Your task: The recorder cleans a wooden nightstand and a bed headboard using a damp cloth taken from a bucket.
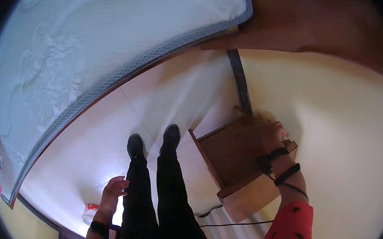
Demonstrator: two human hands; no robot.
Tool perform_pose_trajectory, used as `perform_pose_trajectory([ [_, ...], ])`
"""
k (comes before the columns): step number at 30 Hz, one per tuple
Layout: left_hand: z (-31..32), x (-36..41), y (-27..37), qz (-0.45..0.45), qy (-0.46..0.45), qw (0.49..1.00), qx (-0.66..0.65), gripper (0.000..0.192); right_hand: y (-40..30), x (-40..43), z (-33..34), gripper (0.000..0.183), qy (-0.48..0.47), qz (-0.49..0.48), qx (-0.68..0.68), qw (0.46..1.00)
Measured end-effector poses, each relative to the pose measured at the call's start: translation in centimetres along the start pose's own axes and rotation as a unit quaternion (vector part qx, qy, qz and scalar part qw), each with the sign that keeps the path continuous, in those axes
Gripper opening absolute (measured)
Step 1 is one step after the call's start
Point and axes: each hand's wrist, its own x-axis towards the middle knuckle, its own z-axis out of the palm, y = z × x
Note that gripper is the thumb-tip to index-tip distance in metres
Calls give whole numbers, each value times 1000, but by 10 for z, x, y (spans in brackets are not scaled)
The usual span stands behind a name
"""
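My right hand (pixel 274 132) is over the back corner of a small brown wooden bedside cabinet (pixel 226 154), close to the wall. Motion blurs its fingers. A pale yellowish patch shows beside them, and I cannot tell whether it is a cloth in my grasp. Raised wooden rails edge the cabinet top, which looks bare where my arm does not cover it. Low on the left, my left hand (pixel 115 188) hangs beside my leg with loosely bent fingers apart and nothing in them. Black straps circle both wrists.
A bed with a white patterned mattress (pixel 110 32) fills the upper left. Its brown headboard (pixel 325 25) spans the upper right. A cream wall (pixel 342 134) stands right of the cabinet. A black cable (pixel 236 224) runs below it. A white tub (pixel 89 215) sits on the pale floor (pixel 96 138).
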Motion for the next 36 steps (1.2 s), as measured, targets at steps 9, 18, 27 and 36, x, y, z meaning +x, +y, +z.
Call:
perform_pose_trajectory([
  [9, 16, 12, -5, -10, 2, 1000, 27, 30, 4, 47, 68, 39, -116, 106, 106, 982],
  [18, 12, 4, -3, 37, -19, 998, 51, 31, 49, 10, -12, 35, 22, 39, 108, 993],
  [27, 33, -45, 48, 81, -65, 990, 91, 34, -11, -127, 18, 31, 193, 108, 548, 807],
  [36, -8, -131, 67, 102, 8, 987, 121, 35, -90, -229, -74, 52, 97, -231, 562, 788],
])
